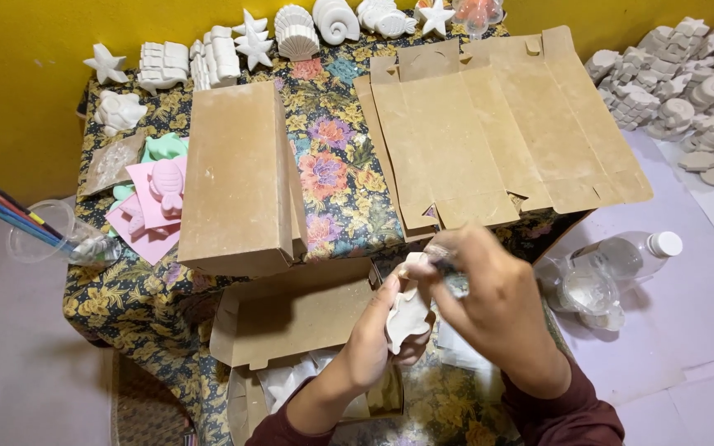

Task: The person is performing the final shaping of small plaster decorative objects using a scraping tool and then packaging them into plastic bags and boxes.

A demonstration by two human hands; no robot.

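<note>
The left hand (373,334) grips a white plaster figure (407,318) at the table's near edge, above an open box (291,318). The right hand (489,301) pinches a small tool against it; which tool is unclear. Pressing too hard could chip the brittle figure or knock it loose into the box.

head view, looking steeply down, close over table (336,211)

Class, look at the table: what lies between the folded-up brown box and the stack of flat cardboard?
In the head view, only bare floral tablecloth lies between the box and the flat cardboard.
</note>
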